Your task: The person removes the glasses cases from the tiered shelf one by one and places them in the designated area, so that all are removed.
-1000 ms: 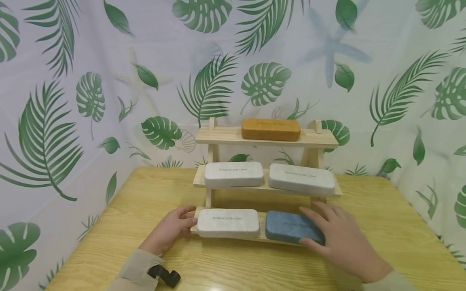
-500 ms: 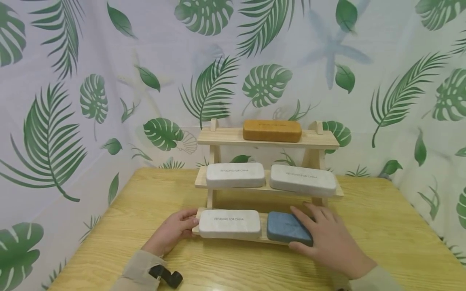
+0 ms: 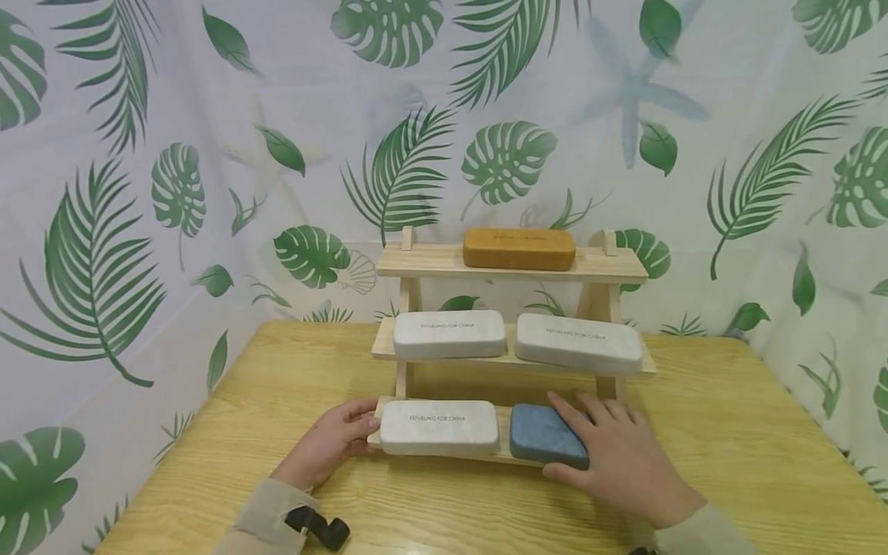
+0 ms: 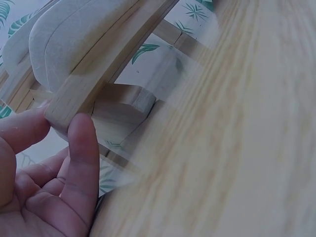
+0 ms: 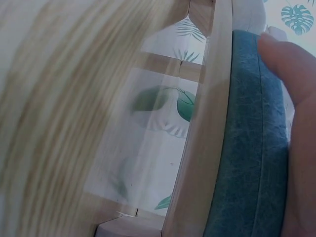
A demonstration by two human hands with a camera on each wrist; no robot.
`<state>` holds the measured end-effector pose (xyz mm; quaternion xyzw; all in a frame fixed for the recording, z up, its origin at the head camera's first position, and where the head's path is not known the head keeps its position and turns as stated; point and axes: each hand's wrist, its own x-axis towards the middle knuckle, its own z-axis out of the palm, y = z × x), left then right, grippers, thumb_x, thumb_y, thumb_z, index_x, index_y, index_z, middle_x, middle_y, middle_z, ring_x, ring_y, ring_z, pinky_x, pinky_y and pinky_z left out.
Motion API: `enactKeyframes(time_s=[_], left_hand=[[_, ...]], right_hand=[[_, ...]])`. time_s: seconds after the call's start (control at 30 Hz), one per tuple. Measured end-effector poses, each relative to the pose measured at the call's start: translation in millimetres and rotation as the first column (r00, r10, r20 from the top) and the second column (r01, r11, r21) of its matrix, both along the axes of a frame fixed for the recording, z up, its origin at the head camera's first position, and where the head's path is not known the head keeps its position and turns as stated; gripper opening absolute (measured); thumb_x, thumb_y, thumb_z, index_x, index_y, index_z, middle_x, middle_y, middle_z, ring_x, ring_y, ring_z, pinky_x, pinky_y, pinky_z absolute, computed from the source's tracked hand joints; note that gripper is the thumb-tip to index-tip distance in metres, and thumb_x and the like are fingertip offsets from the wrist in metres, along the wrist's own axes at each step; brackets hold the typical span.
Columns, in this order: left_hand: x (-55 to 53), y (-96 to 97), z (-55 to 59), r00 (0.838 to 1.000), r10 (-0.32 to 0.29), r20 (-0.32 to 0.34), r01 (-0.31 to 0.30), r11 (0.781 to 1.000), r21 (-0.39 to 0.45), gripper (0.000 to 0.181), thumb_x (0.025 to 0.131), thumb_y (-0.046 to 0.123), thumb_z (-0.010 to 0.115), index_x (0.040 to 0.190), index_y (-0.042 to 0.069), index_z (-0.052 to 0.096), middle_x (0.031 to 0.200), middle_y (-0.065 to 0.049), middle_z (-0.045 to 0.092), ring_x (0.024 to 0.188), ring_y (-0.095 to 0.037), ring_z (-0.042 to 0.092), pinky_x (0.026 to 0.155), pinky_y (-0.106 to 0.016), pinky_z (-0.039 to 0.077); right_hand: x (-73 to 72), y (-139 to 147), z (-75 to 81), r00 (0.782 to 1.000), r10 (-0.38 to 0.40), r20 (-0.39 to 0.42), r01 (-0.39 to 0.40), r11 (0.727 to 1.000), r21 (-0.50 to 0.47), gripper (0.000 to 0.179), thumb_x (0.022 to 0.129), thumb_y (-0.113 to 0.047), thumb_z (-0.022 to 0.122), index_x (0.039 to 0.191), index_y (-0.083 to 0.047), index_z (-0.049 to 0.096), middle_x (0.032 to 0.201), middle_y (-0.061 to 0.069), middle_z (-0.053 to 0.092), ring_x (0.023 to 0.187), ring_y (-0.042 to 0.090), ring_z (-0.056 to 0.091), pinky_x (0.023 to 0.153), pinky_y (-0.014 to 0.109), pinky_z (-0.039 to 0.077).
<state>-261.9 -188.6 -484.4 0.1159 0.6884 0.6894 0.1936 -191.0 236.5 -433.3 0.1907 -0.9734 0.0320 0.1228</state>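
A three-tier wooden display rack [image 3: 402,264] holds several oblong glasses cases. My left hand [image 3: 333,439] is at the left end of its bottom shelf; in the left wrist view the thumb and a finger pinch the shelf's end [image 4: 74,101]. Beside it lies a white glasses case [image 3: 438,428]. On the same shelf's right side my right hand [image 3: 620,455] grips a blue glasses case [image 3: 544,435], thumb along the front and fingers over the back. The hand covers the case's right part. In the right wrist view the blue case rests against the shelf board [image 5: 205,148].
On the middle shelf are two more white cases, a left one [image 3: 449,335] and a slightly angled right one [image 3: 579,343]. An orange case [image 3: 519,249] sits on the top shelf. The rack stands on a wood-grain table [image 3: 312,362] before a leaf-patterned cloth [image 3: 499,69].
My right hand has slid leftward over the blue case, covering more of its right part. The left hand stays at the shelf's end. The view has shifted slightly.
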Motion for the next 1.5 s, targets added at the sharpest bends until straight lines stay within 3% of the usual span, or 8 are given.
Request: enactKeyframes(time_s=[0.23,0.77,1.1,1.5], left_hand=[[0.3,-1.2,0.4,1.0,0.003,0.008,-0.003,1.0,-0.007,0.061,0.106,0.021,0.056,0.154,-0.008,0.031,0.135,-0.019,0.059,0.108,-0.025,0.065,0.085,-0.037,0.055],[-0.3,-1.6,-2.1,1.0,0.002,0.018,-0.002,1.0,-0.006,0.059,0.106,0.017,0.056,0.153,-0.009,0.031,0.134,-0.02,0.059,0.107,-0.024,0.065,0.084,-0.036,0.055],[-3.5,-0.9,-1.3,1.0,0.003,0.009,-0.003,1.0,-0.015,0.062,0.106,0.02,0.057,0.153,-0.009,0.03,0.132,-0.019,0.059,0.107,-0.025,0.065,0.085,-0.037,0.056],[-3.4,-1.4,-2.3,1.0,-0.007,0.001,0.007,1.0,-0.015,0.061,0.106,0.02,0.056,0.153,-0.011,0.03,0.132,-0.019,0.06,0.106,-0.024,0.065,0.084,-0.036,0.055]], right_hand=[[0.5,-1,-3.1,1.0,-0.007,-0.021,0.008,0.999,0.042,0.099,0.077,-0.085,0.059,0.158,-0.031,0.039,0.134,0.009,0.059,0.112,0.036,0.056,0.082,0.056,0.043],[1.7,-1,-5.8,0.999,0.002,-0.037,-0.001,1.0,0.022,0.096,0.075,-0.082,0.065,0.155,-0.032,0.045,0.124,0.007,0.062,0.108,0.033,0.057,0.078,0.051,0.043],[0.6,4,-2.1,0.999,0.036,-0.041,-0.035,0.999,0.024,0.09,0.079,-0.075,0.069,0.155,-0.033,0.045,0.12,0.004,0.062,0.108,0.031,0.058,0.082,0.052,0.044],[0.6,11,3.7,0.996,0.069,0.059,-0.067,0.997,-0.028,0.093,0.075,-0.075,0.072,0.154,-0.034,0.045,0.124,0.001,0.062,0.113,0.031,0.057,0.095,0.058,0.041]])
